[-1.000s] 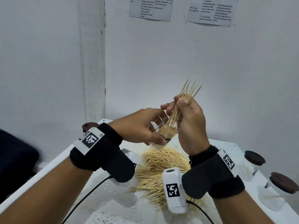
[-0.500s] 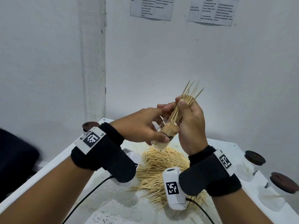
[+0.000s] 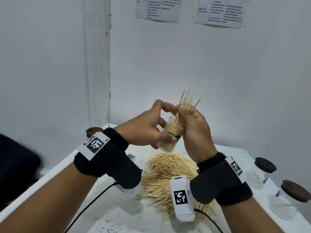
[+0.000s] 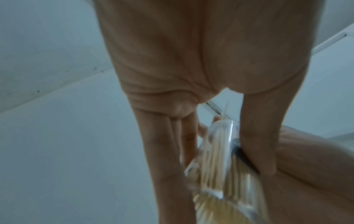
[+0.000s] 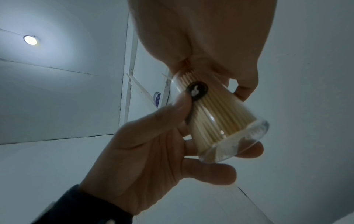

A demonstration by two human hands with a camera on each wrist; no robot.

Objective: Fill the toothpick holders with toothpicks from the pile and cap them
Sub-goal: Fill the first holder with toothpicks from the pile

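Currently mid-fill on one holder, judged from how things lie. Nearest me, the pile of toothpicks [image 3: 170, 175] lies loose on the table [image 3: 55, 172], spread from the middle toward the near edge, so plenty of stock is left

Above the pile, my left hand [image 3: 143, 130] grasps the clear holder [image 3: 170, 137] in the air, thumb across its side wall and fingers behind and beneath; the holder is tilted, mouth up and away from me. The right wrist view shows the holder [image 5: 220, 119] packed with sticks down to its base, with a small dark sticker [image 5: 197, 90] on the wall by the thumb tip

My right hand [image 3: 195, 130] is curled round a bundle of toothpicks [image 3: 184, 106] whose lower ends are inside the holder's mouth; the upper ends fan out above the fingers, uneven in height

Next move, as I judge it: ease the right-hand grip so the bundle slides down, then level the tips; they stand proud of the rim, so no cap would seat yet. Splayed sticks could spill over the rim

At the far left corner a dark cap [image 3: 91, 131] lies on the table; I take it for this holder's. Along the right edge stand two capped holders [image 3: 262, 174], each holding at most a few sticks
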